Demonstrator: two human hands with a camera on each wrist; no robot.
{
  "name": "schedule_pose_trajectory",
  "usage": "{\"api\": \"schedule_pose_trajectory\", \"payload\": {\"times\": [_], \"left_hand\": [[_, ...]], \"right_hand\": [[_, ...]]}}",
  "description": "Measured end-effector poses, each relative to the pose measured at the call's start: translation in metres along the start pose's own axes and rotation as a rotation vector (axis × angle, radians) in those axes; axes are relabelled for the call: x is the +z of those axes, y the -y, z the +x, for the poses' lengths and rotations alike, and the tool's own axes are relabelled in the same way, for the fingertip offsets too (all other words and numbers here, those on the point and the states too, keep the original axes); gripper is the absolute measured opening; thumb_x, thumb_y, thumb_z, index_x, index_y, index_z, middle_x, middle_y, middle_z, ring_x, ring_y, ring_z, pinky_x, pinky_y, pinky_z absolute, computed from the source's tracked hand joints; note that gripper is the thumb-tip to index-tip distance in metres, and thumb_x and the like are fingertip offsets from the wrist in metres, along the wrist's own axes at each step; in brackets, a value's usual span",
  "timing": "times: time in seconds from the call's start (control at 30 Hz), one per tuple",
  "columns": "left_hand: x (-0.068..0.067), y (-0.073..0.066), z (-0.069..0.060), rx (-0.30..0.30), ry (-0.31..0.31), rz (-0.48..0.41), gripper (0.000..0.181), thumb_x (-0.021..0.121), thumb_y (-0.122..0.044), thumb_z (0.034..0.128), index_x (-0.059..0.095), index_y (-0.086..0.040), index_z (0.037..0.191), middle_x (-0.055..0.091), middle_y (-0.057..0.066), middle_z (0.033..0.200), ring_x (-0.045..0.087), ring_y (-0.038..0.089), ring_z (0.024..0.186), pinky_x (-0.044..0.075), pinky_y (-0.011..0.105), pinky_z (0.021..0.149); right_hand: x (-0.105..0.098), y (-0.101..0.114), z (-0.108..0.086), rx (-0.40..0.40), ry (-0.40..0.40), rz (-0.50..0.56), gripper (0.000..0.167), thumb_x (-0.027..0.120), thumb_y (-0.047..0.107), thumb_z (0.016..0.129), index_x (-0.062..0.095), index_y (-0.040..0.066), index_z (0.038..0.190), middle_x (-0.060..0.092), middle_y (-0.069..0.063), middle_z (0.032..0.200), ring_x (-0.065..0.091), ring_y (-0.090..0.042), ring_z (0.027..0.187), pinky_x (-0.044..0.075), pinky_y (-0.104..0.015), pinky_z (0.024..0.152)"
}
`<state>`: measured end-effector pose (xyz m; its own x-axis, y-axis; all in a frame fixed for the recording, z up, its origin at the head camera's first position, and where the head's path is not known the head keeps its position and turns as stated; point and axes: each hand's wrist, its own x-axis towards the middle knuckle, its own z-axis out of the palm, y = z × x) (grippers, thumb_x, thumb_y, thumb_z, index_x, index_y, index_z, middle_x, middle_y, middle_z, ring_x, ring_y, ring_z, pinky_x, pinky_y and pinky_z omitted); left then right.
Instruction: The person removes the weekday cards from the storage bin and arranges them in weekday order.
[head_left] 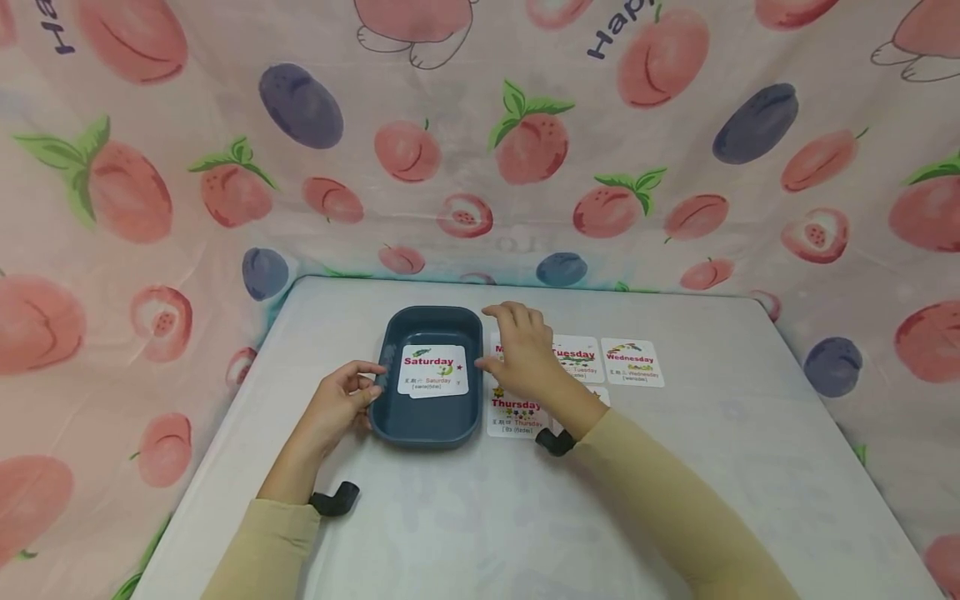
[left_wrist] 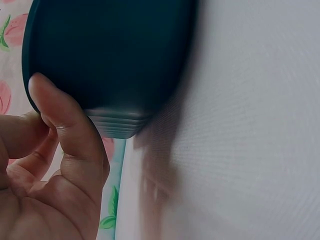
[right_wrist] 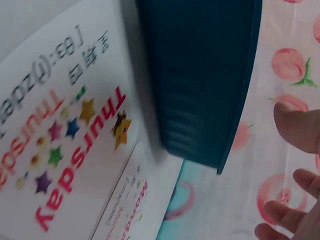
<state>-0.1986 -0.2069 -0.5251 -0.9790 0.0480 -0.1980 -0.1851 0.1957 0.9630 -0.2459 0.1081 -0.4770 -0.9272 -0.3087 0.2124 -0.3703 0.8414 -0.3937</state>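
A dark blue tray [head_left: 427, 429] stands on the white table, with a Saturday card [head_left: 433, 371] on top of another card inside it. My left hand [head_left: 341, 408] grips the tray's left rim between thumb and fingers; in the left wrist view the thumb lies on the tray's wall [left_wrist: 115, 60]. My right hand [head_left: 525, 354] is just off the right rim, fingers spread and holding nothing, and in the right wrist view its fingers [right_wrist: 295, 215] are apart from the tray [right_wrist: 200, 75]. Below the right hand lies a Thursday card [head_left: 517, 421].
Right of the tray, cards lie in rows: a partly covered Monday card [head_left: 498, 343], a Tuesday card [head_left: 588, 346] and a Wednesday card [head_left: 632, 363], plus one mostly hidden under my right arm. A fruit-patterned cloth [head_left: 465, 125] hangs behind the table [head_left: 450, 533].
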Motion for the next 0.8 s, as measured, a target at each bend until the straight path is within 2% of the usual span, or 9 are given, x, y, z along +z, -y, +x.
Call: {"api": "schedule_pose_trajectory", "payload": {"times": [0.17,0.33,0.63,0.8], "left_hand": [[0.000,-0.001,-0.001,-0.003,0.000,0.000,0.037,0.066,-0.002,0.1048,0.062,-0.004,0.142,0.060,0.005,0.096,0.058,0.013,0.066,0.057,0.031,0.055],[0.000,-0.001,-0.001,0.001,0.001,0.005,0.038,0.066,-0.002,0.1050,0.062,-0.003,0.143,0.061,0.010,0.099,0.058,0.013,0.066,0.058,0.031,0.056],[0.000,0.000,-0.001,0.004,0.002,0.005,0.037,0.065,-0.001,0.1052,0.062,-0.002,0.142,0.061,0.004,0.095,0.058,0.013,0.066,0.058,0.031,0.055],[0.000,0.000,-0.001,0.002,0.004,-0.001,0.038,0.064,0.000,0.1054,0.061,-0.001,0.143,0.061,0.005,0.095,0.058,0.013,0.065,0.058,0.031,0.055]], "right_hand": [[0.004,0.012,0.003,-0.059,0.059,-0.047,0.090,0.088,0.043,0.090,0.037,0.022,0.160,0.036,-0.012,0.165,0.033,-0.040,0.150,0.037,-0.065,0.115],[0.012,0.020,0.007,-0.112,0.112,-0.099,0.093,0.088,0.049,0.089,0.035,0.024,0.162,0.034,-0.011,0.166,0.031,-0.037,0.150,0.036,-0.062,0.115],[0.030,0.033,0.017,-0.175,0.168,-0.137,0.097,0.089,0.054,0.085,0.036,0.025,0.161,0.039,-0.008,0.161,0.034,-0.034,0.148,0.036,-0.059,0.113],[0.037,0.041,0.023,-0.201,0.188,-0.163,0.098,0.090,0.056,0.084,0.036,0.026,0.161,0.041,-0.009,0.161,0.035,-0.035,0.148,0.038,-0.059,0.111]]}}
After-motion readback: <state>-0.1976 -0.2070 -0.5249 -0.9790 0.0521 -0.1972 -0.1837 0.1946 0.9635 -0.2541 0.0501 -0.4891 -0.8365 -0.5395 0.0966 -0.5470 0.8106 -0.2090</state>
